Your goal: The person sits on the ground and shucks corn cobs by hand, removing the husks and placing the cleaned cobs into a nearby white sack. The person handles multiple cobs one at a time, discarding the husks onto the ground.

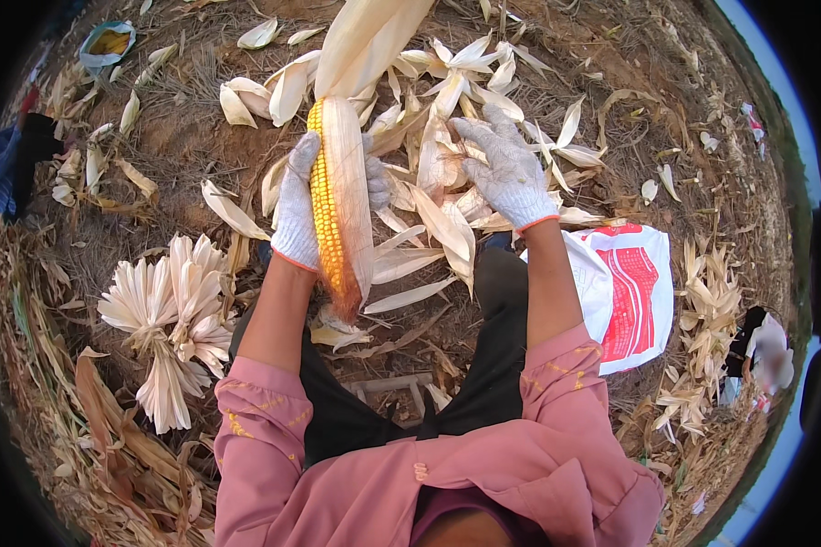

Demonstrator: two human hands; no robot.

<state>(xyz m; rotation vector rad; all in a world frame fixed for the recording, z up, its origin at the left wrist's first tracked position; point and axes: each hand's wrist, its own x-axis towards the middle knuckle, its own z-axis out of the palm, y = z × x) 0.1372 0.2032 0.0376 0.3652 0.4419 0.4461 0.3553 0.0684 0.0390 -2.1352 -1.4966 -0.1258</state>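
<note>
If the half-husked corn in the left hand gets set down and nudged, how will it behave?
The corn is likely stiff: its yellow body looks thick and fairly straight. It may roll on its rounded side, though the husk along its right side could check that. The husk's broad upper end would probably flop, looking thin and papery.
</note>
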